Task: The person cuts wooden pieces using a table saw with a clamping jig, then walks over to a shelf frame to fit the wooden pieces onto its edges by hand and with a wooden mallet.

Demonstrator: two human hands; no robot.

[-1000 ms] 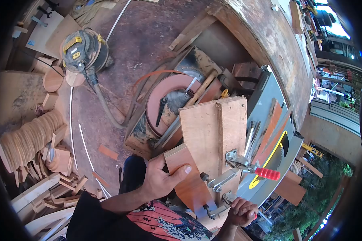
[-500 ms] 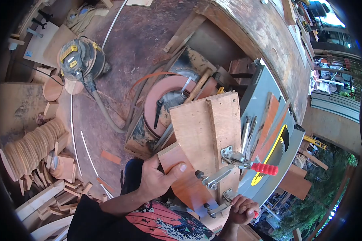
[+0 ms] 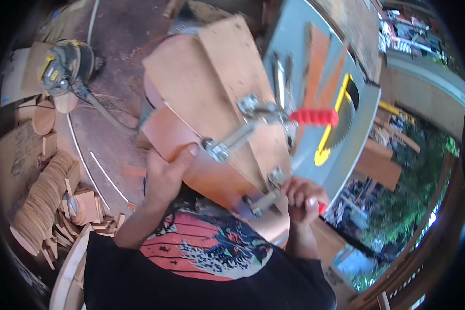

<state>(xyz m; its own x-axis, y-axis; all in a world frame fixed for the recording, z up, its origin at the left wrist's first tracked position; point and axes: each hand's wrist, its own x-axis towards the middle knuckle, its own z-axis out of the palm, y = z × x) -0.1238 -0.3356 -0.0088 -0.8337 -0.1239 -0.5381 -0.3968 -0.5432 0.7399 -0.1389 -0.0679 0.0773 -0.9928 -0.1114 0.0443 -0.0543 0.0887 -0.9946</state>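
Note:
My left hand [image 3: 166,173] grips the edge of a reddish-brown board [image 3: 173,135], thumb on top. That board lies against a pale plywood jig [image 3: 191,77] with a raised strip across it. Two metal toggle clamps are fixed to the jig; the upper clamp [image 3: 253,106] has a red ribbed handle [image 3: 315,117] pointing right. My right hand [image 3: 304,199] is closed round the lower clamp's handle, its red end [image 3: 322,208] showing past the fingers. The lower clamp's tip [image 3: 256,206] rests by the board's lower part.
A table saw [image 3: 294,31] with an exposed blade [image 3: 344,124] in a yellow-edged insert is at the right, wood strips [image 3: 316,62] on its top. A shop vacuum [image 3: 67,67] stands upper left. Stacked wooden discs [image 3: 44,199] and offcuts lie at the lower left.
The jig, board and both hands have moved up and left in the view, the jig now covering most of the disc sander. The whole view has shifted. Both hands keep their grip.

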